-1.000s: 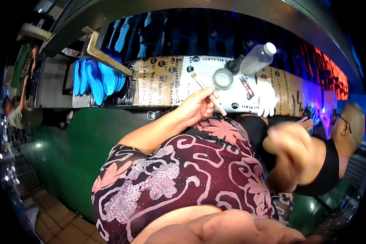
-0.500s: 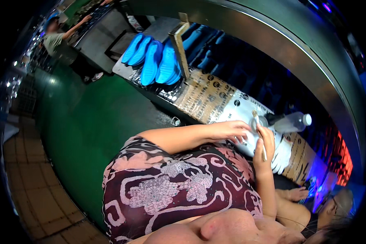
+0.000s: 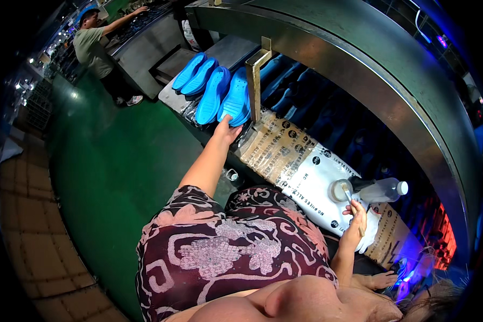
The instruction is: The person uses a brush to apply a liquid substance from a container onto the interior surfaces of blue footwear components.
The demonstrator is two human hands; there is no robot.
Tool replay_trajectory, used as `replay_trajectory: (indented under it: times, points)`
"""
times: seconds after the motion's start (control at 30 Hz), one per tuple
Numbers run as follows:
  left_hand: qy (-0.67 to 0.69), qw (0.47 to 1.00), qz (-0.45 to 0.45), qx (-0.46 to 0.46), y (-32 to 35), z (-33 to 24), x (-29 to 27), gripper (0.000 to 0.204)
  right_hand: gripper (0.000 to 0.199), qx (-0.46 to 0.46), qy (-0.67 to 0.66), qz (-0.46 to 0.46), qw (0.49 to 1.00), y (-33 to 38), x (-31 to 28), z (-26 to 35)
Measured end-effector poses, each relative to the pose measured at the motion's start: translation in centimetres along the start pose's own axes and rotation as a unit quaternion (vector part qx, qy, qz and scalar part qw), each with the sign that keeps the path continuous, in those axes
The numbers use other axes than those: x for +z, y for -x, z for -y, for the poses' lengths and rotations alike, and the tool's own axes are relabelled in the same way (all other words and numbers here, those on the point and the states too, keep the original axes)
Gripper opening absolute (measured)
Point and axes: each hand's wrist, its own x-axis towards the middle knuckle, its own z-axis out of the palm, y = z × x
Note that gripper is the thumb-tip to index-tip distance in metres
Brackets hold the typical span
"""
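My left hand [image 3: 226, 130] is stretched out to the row of blue shoe soles [image 3: 216, 92], fingers loosely spread, fingertips touching the near end of the rightmost sole; nothing is clasped in it. To the left of that hand the green floor [image 3: 107, 161] lies wide open, and far beyond it another person [image 3: 94, 45] leans over a grey bench. Just right of my fingertips a brass-coloured bracket [image 3: 256, 75] stands upright at the bench edge, and a sheet of printed paper [image 3: 295, 161] covers the surface between my hands. My right hand [image 3: 355, 221] is closed around a thin brush [image 3: 354, 206], its tip dipping into a small round pot [image 3: 339, 190] just above the hand; what fills the pot I cannot tell. A clear plastic bottle [image 3: 383, 189] lies on its side right of the pot, touching it.
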Motion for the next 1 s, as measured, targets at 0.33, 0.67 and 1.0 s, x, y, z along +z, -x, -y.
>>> replay_trajectory:
  times: [0.33, 0.67, 1.0]
  points:
    - [-0.082, 0.995, 0.048, -0.003, 6.4, -1.0, -9.2, 0.05, 0.043, 0.034, -0.004, -0.012, 0.999, 0.7, -0.8, -1.5]
    - [-0.182, 0.966, 0.111, -0.146, 15.2, 2.0, -14.8, 0.055, 0.045, 0.051, -0.033, 0.018, 0.998, 0.2, 0.3, -1.4]
    - [-0.189, 0.947, 0.188, -0.179, 14.3, 13.0, -1.6, 0.046, 0.043, 0.094, -0.071, -0.074, 0.99, 1.9, -2.1, -3.4]
